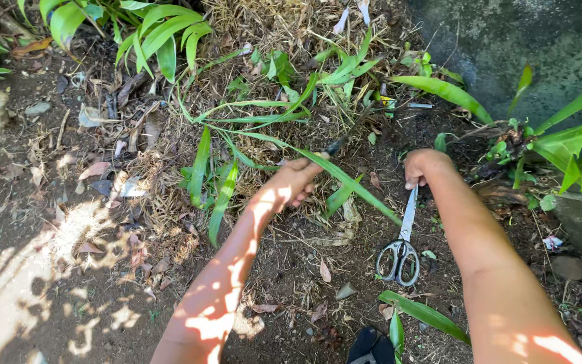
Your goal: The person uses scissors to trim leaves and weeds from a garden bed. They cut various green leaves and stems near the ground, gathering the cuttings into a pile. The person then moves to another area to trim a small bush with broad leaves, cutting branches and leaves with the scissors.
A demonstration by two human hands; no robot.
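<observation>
Head view: right hand (423,167) hides scissors' (402,249) blade tips.

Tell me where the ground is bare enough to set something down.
Bare soil lies at lower left, bordered by the dry leaf litter and the left forearm. A smaller patch lies between the forearms, left of the scissors. Around both hands, the long green leaves crowd it.

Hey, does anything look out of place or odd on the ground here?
Yes: a pair of scissors lies in the dirt, blade tips under the right hand. Small scraps of litter sit among the soil and dry leaves.
</observation>
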